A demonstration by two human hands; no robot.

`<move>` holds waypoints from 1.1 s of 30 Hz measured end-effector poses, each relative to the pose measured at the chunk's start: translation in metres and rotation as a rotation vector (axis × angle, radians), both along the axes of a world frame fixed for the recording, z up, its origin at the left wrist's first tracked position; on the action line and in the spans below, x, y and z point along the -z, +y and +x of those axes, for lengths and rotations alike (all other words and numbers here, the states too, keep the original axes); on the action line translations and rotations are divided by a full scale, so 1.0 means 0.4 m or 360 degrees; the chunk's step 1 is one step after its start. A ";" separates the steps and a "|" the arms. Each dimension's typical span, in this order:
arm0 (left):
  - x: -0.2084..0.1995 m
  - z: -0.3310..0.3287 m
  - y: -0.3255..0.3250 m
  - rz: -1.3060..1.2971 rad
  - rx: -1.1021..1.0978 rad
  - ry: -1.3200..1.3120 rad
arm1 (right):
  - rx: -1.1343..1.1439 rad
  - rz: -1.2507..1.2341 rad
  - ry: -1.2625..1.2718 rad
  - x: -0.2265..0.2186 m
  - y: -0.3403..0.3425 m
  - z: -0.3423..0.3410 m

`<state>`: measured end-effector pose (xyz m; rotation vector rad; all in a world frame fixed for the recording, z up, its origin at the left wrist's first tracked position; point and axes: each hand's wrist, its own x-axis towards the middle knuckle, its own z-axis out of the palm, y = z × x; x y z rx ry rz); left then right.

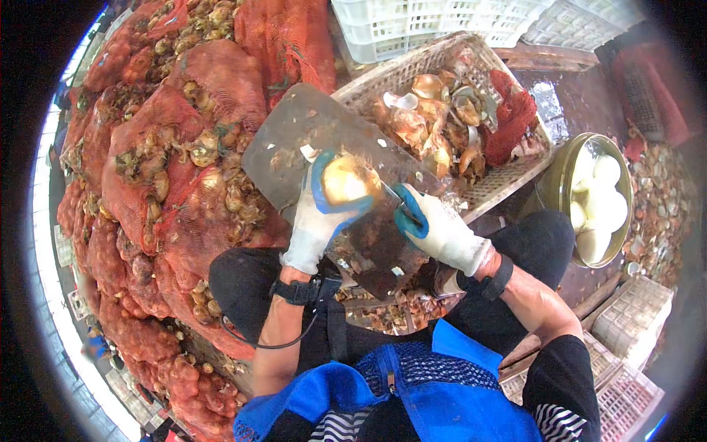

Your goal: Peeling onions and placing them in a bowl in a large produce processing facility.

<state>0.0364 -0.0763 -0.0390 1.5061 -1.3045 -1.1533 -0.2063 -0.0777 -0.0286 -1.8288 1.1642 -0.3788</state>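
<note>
My left hand, in a white glove with blue palm coating, is closed round a pale yellow onion over a dark board. Brown root fibres show at the onion's upper right side. In my right hand, gloved the same way, is a small knife, its blade pointing up and left toward the onion. Whether the blade touches the onion I cannot tell. Beneath both hands lies the dark cutting board, strewn with skin scraps.
Red mesh sacks of onions are piled along the left. Behind the board stands a pale plastic crate with onion skins and red netting. A bucket of peeled white onions is at the right. White crates stand at the back; skins litter the floor.
</note>
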 end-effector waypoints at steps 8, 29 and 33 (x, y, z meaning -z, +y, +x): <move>-0.024 -0.024 -0.021 -0.0128 0.0021 -0.0374 | 0.0137 0.0074 -0.0087 -0.063 -0.033 -0.002; -0.068 -0.082 -0.048 -0.0070 0.0067 -0.0882 | 0.0030 -0.0094 -0.0100 0.031 -0.026 -0.005; -0.075 -0.084 -0.055 -0.0044 0.0107 -0.0915 | 0.0021 -0.0120 -0.0006 0.049 -0.027 -0.006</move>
